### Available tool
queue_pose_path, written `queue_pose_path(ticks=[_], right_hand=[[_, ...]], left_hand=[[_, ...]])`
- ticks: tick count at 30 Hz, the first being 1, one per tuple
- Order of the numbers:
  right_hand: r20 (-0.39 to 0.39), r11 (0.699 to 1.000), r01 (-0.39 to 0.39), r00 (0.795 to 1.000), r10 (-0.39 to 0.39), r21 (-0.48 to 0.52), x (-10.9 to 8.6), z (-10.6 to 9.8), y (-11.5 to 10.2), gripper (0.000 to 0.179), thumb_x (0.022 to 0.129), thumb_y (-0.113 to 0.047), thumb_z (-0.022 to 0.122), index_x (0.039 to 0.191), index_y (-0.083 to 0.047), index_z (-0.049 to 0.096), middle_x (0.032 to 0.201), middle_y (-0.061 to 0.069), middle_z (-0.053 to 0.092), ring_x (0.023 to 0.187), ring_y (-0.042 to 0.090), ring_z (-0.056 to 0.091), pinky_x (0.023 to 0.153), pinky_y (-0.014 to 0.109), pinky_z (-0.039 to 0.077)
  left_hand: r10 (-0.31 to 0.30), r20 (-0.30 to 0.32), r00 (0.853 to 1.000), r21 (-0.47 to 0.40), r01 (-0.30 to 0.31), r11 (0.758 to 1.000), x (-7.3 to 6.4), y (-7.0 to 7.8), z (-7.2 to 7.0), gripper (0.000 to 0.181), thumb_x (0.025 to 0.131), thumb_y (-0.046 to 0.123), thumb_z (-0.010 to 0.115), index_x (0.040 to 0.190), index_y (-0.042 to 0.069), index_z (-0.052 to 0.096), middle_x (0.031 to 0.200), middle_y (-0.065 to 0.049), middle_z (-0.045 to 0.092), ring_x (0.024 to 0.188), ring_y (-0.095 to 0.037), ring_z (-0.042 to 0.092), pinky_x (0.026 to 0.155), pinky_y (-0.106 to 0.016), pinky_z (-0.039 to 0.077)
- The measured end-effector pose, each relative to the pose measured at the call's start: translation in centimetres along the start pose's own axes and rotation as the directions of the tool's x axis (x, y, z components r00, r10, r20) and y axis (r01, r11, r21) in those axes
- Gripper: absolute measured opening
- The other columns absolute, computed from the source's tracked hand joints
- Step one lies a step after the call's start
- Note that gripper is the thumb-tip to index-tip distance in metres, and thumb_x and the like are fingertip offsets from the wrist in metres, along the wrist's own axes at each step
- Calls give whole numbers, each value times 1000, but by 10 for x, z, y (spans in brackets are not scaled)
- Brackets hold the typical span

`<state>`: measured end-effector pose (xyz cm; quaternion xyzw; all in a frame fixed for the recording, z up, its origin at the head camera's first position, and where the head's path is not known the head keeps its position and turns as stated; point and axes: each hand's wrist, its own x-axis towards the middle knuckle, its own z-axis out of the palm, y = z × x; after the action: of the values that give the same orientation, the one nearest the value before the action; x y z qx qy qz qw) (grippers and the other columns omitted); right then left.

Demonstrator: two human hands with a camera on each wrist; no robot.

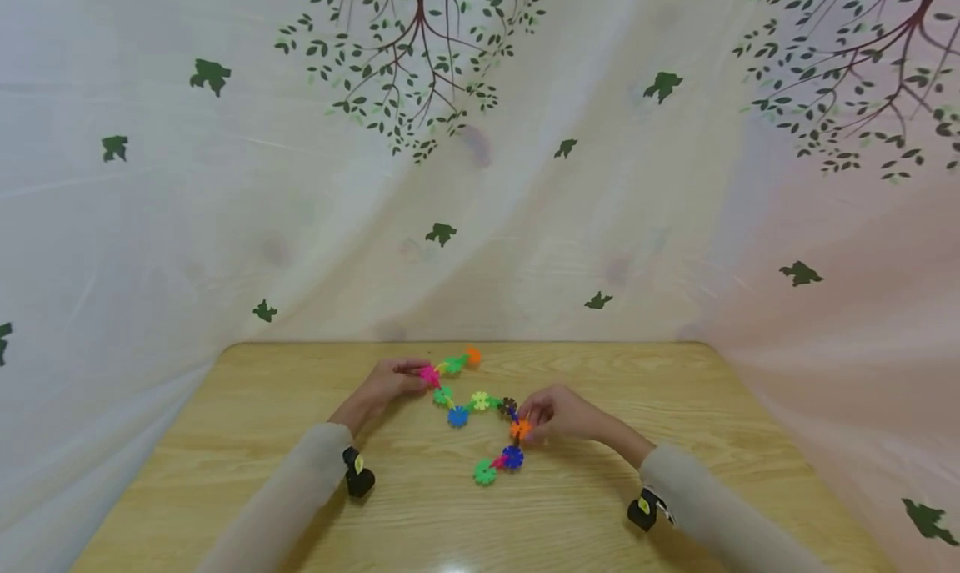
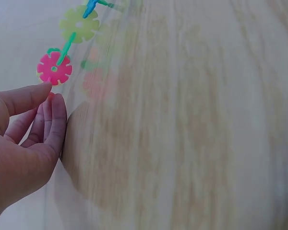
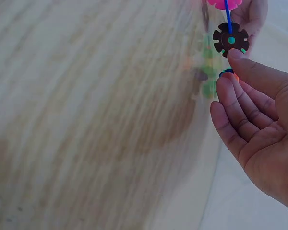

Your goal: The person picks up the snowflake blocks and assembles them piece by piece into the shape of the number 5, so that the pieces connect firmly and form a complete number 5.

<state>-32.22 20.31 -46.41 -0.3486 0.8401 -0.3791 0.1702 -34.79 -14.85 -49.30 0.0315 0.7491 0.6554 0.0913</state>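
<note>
A chain of colorful notched interlocking discs winds across the middle of the table. My left hand [image 1: 392,383] pinches the chain at a pink disc [image 1: 429,376] near its far left end. In the left wrist view, thumb and fingertips meet at the lower edge of a pink disc [image 2: 54,68]. My right hand [image 1: 562,412] pinches an orange disc [image 1: 521,429] on the chain's right side. A dark brown disc [image 3: 231,40] shows just above the right thumb in the right wrist view. Between the hands run a blue disc [image 1: 458,416] and a yellow disc [image 1: 481,400].
The wooden table [image 1: 300,389] ends at a printed curtain [image 1: 510,289] hanging behind it. Another orange disc [image 1: 472,356] ends the chain at the back. A green disc [image 1: 484,472] ends it at the front, beside a dark blue disc [image 1: 512,457].
</note>
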Motion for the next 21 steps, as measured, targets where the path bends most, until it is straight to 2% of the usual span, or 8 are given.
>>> queue_pose_path(ticks=[6,10,16,21], right_hand=[[-8,1000,-19,1000,19,17,-5,8,2,21,84,-9,83,102,-3,73,80,1,70,69,4,62,63,20,54],[-18,999,-39,999,40,19,-4,11,0,20,83,-9,84,100,-5,73,80,0,70,69,4,62,64,19,53],[-3,998,-30,1000,30,56,-6,14,-3,22,84,-6,82,102,-1,72,81,4,71,69,5,63,61,21,55],[16,997,-14,1000,13,74,-7,17,-3,22,85,-6,81,104,0,72,83,6,73,70,4,64,60,20,55]], left_hand=[[0,17,1000,10,0,1000,4,3,5,47,91,-4,68,136,-8,59,132,-25,66,96,-8,68,85,-24,58],[-14,2,1000,33,14,999,7,6,7,46,91,-4,67,136,-7,59,131,-24,66,98,-9,68,88,-25,58],[-26,0,1000,27,26,999,7,7,9,45,92,-5,66,136,-9,58,131,-27,66,96,-11,69,88,-28,59],[-43,-15,999,24,44,999,9,5,10,43,93,-4,66,136,-9,59,131,-26,65,94,-10,69,85,-25,58]])
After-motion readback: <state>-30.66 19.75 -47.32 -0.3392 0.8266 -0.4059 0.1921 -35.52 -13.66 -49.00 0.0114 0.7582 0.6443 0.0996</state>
